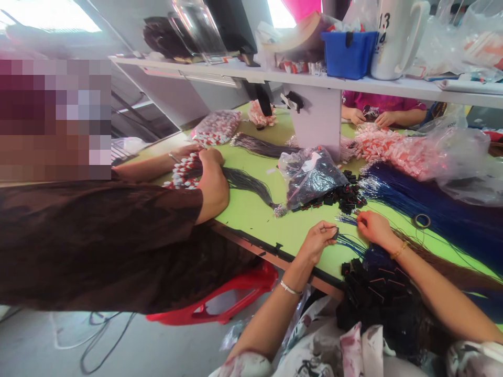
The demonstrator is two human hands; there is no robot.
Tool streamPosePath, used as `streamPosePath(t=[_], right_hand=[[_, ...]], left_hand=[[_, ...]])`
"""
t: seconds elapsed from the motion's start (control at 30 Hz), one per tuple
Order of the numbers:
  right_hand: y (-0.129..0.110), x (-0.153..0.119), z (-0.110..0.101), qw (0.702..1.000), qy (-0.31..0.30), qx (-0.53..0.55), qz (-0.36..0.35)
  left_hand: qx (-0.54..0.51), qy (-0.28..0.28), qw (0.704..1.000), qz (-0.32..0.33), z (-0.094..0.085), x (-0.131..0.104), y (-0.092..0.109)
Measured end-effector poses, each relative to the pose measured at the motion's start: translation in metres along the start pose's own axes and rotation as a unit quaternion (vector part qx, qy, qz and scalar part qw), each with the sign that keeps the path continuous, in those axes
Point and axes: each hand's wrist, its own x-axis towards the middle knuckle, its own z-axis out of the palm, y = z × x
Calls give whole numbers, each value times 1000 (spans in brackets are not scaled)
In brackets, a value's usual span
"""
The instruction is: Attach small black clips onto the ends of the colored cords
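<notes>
Patterned white clothing is lying nearest. Over the green surface, the left hand is pinching a black connector trailing blue wires; the right hand is holding its fingers curled near wire tips, its grip unclear. Higher up, a white mug is showing "13" and "14".

I'm getting lime-green desk, blue wires, black connector, red plastic seat, blue bin, white mug with black numerals, white garment with dark print.
</notes>
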Motion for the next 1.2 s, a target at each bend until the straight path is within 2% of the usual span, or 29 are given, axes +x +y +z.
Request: streamPosePath(t=[0.13, 0.23, 0.5, 0.67, 0.73, 0.83, 1.0, 1.1, 1.2], right_hand=[[-5, 0, 2, 997, -26, -63, 19], [-6, -1, 1, 997, -31, -76, 5], [-5, -3, -2, 997, 11, -78, -27], [-9, -4, -8, 988, 56, -135, -53], [-9, -4, -10, 992, 49, -111, -40], [-8, -3, -9, 1000, 18, 1, -24], [-17, 9, -5, 979, 12, 194, -70], [-23, 14, -3, 974, 29, 212, -79], [-24, 12, -1, 980, 54, 184, -49]], left_hand=[[8, -9, 1000, 4, -1, 3, 1], [6, -14, 1000, 8, 1, 3, 0], [-25, -5, 999, 19, 10, 6, -2], [-43, 1, 999, 13, 12, 10, -7], [-46, 4, 999, 13, 12, 11, -8], [-55, 3, 998, 10, 13, 11, -9], [-78, -7, 997, 10, 15, 12, -12], [-92, -16, 996, 8, 16, 14, -13], [-108, -18, 994, 1, 16, 15, -14]])
